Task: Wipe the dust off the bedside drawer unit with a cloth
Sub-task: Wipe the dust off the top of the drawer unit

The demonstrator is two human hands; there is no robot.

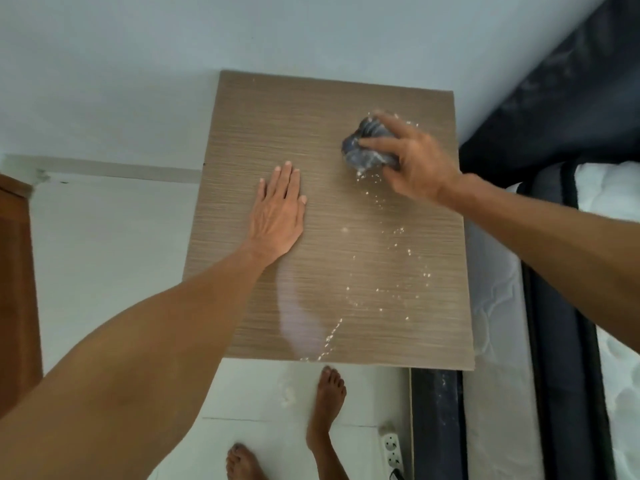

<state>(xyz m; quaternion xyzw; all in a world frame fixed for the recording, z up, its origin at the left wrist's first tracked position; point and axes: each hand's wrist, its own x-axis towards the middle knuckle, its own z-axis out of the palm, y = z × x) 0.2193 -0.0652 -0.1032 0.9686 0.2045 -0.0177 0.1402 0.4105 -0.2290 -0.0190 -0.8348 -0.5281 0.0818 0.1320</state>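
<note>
The bedside drawer unit's brown wood-grain top (346, 265) fills the middle of the view. White dust specks (398, 258) trail down its right half to the front edge. A bunched dark grey cloth (363, 147) lies at the far right of the top, dusted with white. My right hand (415, 157) presses on it, fingers curled over the cloth. My left hand (277, 213) lies flat on the left half of the top, fingers together, holding nothing.
A pale wall stands behind the unit. A dark-framed bed with a white mattress (609, 306) runs along the right. A white power strip (393, 452) lies on the white floor by my bare feet (329, 403). A brown wooden panel (17, 289) stands at left.
</note>
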